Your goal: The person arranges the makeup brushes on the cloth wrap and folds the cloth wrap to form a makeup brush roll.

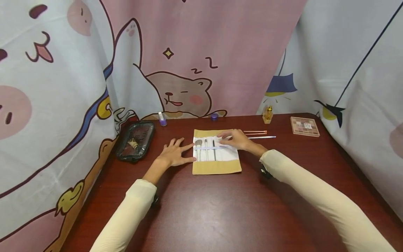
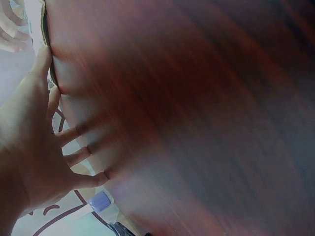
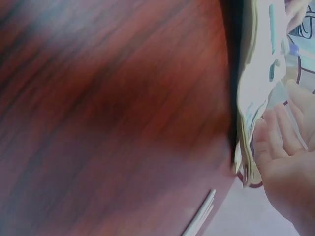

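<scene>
A yellow fabric brush roll (image 1: pixel 217 168) with a white lining lies unfolded on the table. Three makeup brushes stand side by side under its pale elastic band: a fluffy wide brush (image 1: pixel 198 143), a slim light brush (image 1: pixel 206 148) and a dark thin brush (image 1: pixel 214 150). My left hand (image 1: pixel 173 154) is spread flat, its thumb and index finger touching the roll's left edge. Over the right part of the lining is my right hand (image 1: pixel 236 139), fingers loosely bent, with a gap between thumb and index finger and nothing visible in it. It hides part of the roll.
Behind the right hand lie two copper-coloured brushes (image 1: pixel 255 133) and a white-handled brush (image 1: pixel 262 137). A black see-through pouch (image 1: pixel 146 140) sits at left. Along the back stand a nail polish bottle (image 1: pixel 162 119), purple jar (image 1: pixel 214 116), gold bottle (image 1: pixel 267 115) and eyeshadow palette (image 1: pixel 304 126).
</scene>
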Motion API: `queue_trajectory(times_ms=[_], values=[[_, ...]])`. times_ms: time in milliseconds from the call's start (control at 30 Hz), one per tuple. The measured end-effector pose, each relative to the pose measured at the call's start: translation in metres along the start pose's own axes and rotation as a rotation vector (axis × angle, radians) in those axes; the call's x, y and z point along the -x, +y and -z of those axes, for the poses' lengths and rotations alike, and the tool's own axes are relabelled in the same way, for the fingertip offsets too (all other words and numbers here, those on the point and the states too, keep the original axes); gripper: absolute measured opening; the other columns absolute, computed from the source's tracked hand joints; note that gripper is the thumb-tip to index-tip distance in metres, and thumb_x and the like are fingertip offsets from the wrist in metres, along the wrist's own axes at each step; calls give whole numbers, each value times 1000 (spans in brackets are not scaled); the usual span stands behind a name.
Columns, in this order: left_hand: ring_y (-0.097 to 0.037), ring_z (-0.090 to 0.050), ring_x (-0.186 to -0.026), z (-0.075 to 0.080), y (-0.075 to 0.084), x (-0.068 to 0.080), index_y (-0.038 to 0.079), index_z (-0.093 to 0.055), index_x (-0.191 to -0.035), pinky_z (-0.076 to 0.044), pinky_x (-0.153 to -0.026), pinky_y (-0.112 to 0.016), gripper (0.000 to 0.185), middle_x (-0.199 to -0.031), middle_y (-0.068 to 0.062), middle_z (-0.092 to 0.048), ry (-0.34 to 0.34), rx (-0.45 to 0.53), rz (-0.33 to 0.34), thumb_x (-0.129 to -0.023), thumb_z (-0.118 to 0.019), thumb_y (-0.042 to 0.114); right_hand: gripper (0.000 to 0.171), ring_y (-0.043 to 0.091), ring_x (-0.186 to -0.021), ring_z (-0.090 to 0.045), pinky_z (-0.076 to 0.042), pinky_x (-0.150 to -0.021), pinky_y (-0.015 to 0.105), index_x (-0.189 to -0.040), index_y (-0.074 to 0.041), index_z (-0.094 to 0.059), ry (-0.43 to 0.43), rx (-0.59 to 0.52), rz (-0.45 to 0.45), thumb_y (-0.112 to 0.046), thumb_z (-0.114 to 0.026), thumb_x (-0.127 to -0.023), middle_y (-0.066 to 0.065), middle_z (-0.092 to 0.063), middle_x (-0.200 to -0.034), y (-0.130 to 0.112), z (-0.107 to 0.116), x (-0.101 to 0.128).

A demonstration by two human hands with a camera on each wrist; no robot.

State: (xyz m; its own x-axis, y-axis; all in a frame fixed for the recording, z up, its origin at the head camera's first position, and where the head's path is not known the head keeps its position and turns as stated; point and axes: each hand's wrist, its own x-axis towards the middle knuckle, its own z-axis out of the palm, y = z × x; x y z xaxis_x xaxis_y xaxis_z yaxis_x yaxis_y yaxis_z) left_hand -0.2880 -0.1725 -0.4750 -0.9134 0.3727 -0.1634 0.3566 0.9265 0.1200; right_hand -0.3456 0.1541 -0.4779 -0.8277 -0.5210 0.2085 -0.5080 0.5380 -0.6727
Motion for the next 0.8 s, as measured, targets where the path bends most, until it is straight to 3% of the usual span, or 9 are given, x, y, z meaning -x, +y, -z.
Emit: queue_trajectory(times_ms=[300,533,800], values=[[-42,-18,-154,-1,-1,0,46,-32,-161,-27,-113,-70,83,-171,-13,-22,-7,-9,4,-89,-46,85,29,33,-106,-73,-56,-90,53,-120,-3,-76,34,28,4,-11,-80,-92,15,-77,-112,12,26,11],[-42,-17,-155,-1,-3,1,47,-30,-162,-26,-114,-70,84,-171,-13,-20,-21,-17,9,-89,-44,86,30,30,-106,-74,-57,-82,44,-122,-3,-75,44,47,-4,-11,-79,-93,14,-77,-112,27,48,23],[-42,-18,-154,0,0,0,46,-31,-162,-28,-113,-71,84,-170,-14,-22,-10,-26,-4,-89,-44,87,31,34,-107,-73,-58,-90,49,-122,0,-74,56,42,-78,-12,-79,-93,18,-76,-114,41,72,40]])
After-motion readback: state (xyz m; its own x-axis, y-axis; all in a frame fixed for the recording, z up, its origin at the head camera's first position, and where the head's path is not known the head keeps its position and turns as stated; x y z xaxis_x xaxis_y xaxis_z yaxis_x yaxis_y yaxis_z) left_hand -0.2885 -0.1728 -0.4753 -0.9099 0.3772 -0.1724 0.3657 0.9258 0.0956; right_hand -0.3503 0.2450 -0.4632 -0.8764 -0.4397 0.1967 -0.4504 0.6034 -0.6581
